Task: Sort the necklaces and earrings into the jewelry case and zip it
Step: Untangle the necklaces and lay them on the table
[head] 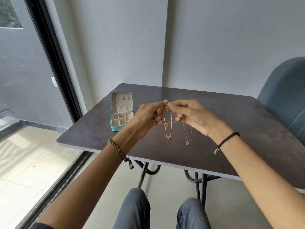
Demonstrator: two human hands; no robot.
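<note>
Gold necklace (169, 137) hangs below left grip (146, 118) and right grip (196, 116), both pinched on its chain top

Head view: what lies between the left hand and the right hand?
In the head view, a gold necklace hangs between the left hand and the right hand, both pinching its chain; a second necklace dangles beside it.
</note>
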